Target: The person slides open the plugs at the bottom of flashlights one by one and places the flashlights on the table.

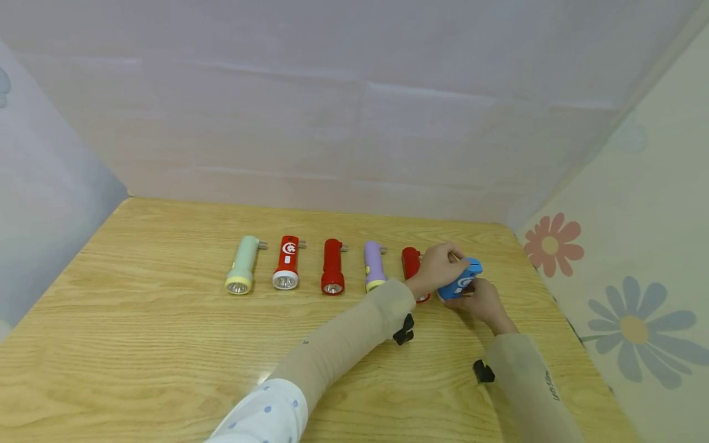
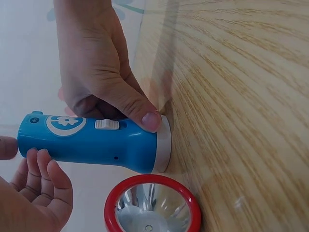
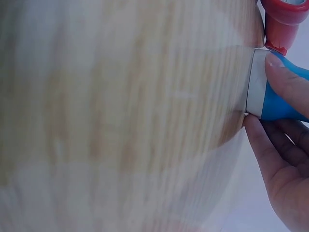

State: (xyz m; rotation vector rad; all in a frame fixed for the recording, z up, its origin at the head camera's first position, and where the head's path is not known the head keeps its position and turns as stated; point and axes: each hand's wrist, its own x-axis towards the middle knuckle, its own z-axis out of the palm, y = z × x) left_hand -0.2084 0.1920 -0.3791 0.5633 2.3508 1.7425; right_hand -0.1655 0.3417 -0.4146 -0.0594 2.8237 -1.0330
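A blue flashlight (image 1: 461,284) with a white switch and white head rim stands nearly upright, head down on the table, at the right end of a row. My right hand (image 1: 480,303) grips it low, thumb pressed near the white rim (image 3: 258,82). The left hand (image 1: 439,269) holds the tail end, its thumb at the end and fingertips along the side in the left wrist view. Close beside it, a red flashlight (image 1: 410,261) is partly covered by the left hand; its reflector (image 2: 152,205) shows in the left wrist view.
Farther left along the wooden table (image 1: 138,344) lie a purple flashlight (image 1: 373,261), a red one (image 1: 332,264), a red one with white rim (image 1: 287,261) and a mint green one (image 1: 244,264). Metal plug prongs stick out from their tails. A flowered wall (image 1: 631,246) borders the right side.
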